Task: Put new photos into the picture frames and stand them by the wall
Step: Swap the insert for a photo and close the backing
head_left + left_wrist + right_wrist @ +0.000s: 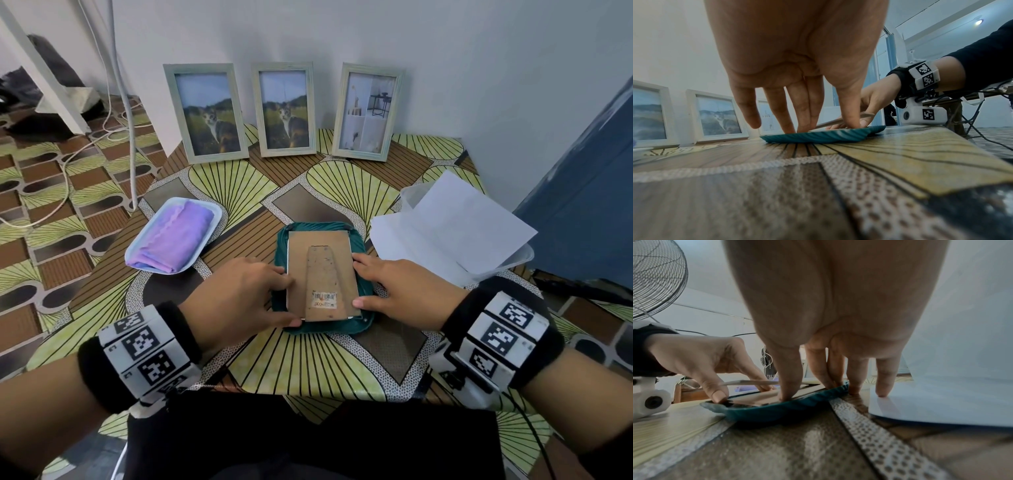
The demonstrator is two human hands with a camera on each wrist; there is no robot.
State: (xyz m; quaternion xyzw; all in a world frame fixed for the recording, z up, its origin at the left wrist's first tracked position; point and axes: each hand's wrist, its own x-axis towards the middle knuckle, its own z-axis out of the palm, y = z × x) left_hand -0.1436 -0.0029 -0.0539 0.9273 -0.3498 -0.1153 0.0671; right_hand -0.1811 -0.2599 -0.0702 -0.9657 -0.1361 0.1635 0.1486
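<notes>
1. The left hand (239, 294) rests on the left edge of a picture frame (322, 274) lying face down; its fingers are nearly straight, tips pressing at the frame's edge, thumb at the near corner.
2. The right hand (397, 291) mirrors it on the right edge, fingers stretched down along the side, thumb on the near right corner. Neither hand curls round the frame.
3. The frame shows its brown cardboard back, with an easel stand (323, 281) carrying a barcode sticker (324, 297). In the wrist views the stand is lifted slightly off the back.
4. The frame lies on a teal tray (363, 250) in the middle of the patterned surface (342, 363).
5. Left of the tray, a white tray (137, 255) holds a folded purple cloth (174, 236).
6. To the right lie white sheets of paper (455, 222) over a clear plastic container (525, 255).
7. Three frames stand by the wall (445, 51): two cat photos (207, 113) (286, 109) and an interior picture (366, 111).
</notes>
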